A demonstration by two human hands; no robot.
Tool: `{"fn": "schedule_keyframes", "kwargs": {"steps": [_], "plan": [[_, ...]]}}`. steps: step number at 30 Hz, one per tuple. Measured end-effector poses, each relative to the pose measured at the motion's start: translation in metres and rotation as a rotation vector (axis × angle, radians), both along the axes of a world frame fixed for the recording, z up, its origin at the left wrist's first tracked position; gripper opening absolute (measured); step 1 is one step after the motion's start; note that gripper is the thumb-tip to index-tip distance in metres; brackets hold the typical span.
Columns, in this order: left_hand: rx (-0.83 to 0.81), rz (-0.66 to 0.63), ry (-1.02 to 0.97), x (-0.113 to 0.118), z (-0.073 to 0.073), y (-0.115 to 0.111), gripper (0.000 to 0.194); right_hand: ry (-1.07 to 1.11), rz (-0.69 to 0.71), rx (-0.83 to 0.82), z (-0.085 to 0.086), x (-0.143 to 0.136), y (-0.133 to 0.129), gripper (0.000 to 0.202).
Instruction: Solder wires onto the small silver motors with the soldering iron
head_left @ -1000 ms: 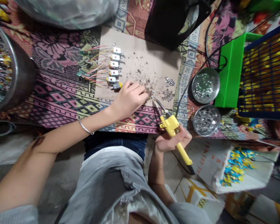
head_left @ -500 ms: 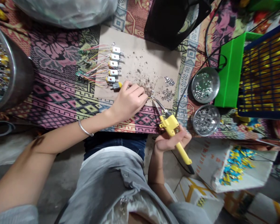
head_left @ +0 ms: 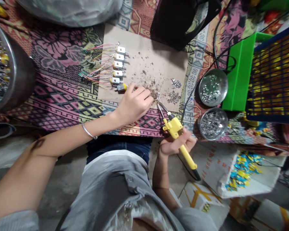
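My right hand (head_left: 177, 142) is wrapped round a yellow soldering gun (head_left: 173, 126), whose tip points up and left onto the cardboard sheet (head_left: 163, 61). Close to that tip, my left hand (head_left: 137, 101) is pinched, with a thin yellow wire (head_left: 155, 100) sticking out of its fingertips; what lies under the fingers is hidden. A small grey motor (head_left: 120, 87) with a yellow end lies against the left hand's knuckles. Beyond it, several small motors (head_left: 118, 65) stand in a row, their wires running left to green circuit boards (head_left: 84, 74).
Small metal parts (head_left: 173, 97) lie in two piles beside dark crumbs. To the right are two round dishes (head_left: 213, 87) of metal bits, a green bin (head_left: 238, 75) and a blue basket (head_left: 274, 73). A black box-shaped fan (head_left: 168, 25) stands behind; a metal pot (head_left: 21, 73) is left.
The soldering gun has shifted very slightly left, its tip still by the left fingertips. The whole view has moved a little; both hands keep their hold.
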State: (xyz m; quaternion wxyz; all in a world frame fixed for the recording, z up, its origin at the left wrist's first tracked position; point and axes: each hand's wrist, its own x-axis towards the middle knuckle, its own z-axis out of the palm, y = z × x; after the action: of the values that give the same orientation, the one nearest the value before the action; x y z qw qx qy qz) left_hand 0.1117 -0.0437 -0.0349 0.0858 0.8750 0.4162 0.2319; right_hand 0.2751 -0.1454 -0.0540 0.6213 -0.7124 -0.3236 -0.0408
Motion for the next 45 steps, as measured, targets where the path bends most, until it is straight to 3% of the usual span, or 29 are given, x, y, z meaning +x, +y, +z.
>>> {"fn": "schedule_keyframes", "kwargs": {"steps": [16, 24, 31, 36, 45], "plan": [[-0.059, 0.02, -0.005, 0.0046, -0.0017, -0.0011, 0.033, -0.01, 0.092, 0.079, 0.0009, 0.0031, 0.0009, 0.037], [-0.081, 0.024, -0.024, 0.0057, -0.0032, -0.0003, 0.033, -0.009, 0.049, 0.039, 0.0003, 0.0012, 0.0014, 0.036], [-0.085, 0.033, -0.027, 0.0077, -0.0032, -0.0002, 0.038, 0.06, -0.108, 0.049, -0.0063, 0.0055, 0.0038, 0.03], [-0.007, 0.053, -0.023, 0.0089, -0.0054, -0.0002, 0.036, 0.091, -0.107, 0.07, -0.0074, 0.0066, 0.004, 0.028], [-0.108, 0.023, -0.025, 0.0088, 0.0001, 0.0002, 0.036, 0.139, -0.087, 0.134, -0.0075, 0.0069, 0.0058, 0.025]]}}
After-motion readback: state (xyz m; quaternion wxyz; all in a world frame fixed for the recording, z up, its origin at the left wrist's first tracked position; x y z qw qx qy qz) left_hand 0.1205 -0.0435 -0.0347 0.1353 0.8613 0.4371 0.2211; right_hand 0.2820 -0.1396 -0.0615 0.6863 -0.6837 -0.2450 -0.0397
